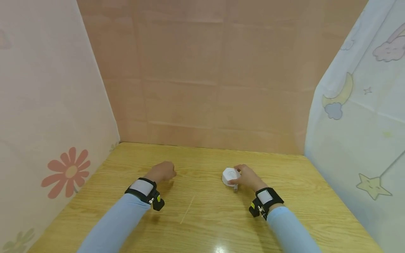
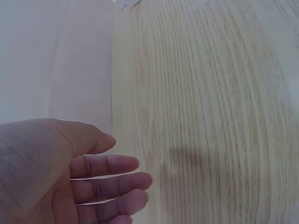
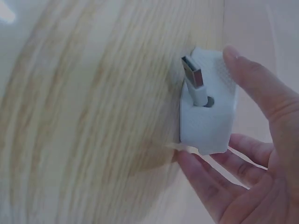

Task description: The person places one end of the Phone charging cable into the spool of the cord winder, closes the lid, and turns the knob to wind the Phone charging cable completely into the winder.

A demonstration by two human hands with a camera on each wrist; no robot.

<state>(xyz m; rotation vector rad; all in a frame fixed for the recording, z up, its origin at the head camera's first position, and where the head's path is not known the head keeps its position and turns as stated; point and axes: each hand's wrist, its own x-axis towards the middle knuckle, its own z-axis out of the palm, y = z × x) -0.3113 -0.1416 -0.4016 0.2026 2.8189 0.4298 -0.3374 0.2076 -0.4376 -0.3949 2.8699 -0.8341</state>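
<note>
A white, flat hexagonal cable reel (image 1: 230, 175) sits on the wooden table, right of the middle. My right hand (image 1: 249, 177) holds it from the right side, thumb at one edge and fingers at the opposite one. From the reel's side wall juts a USB plug (image 3: 194, 78) with a metal tip, in the right wrist view. My left hand (image 1: 160, 171) hovers over the left half of the table, apart from the reel. Its fingers (image 2: 110, 186) are loosely bent in the left wrist view, with nothing in them.
The wooden table (image 1: 202, 218) ends at a brown backdrop (image 1: 202, 77). A pale flower-printed sheet (image 1: 57, 88) hangs on the left, and a sheet with moons and stars (image 1: 357, 133) on the right. Both wrists carry strapped cameras.
</note>
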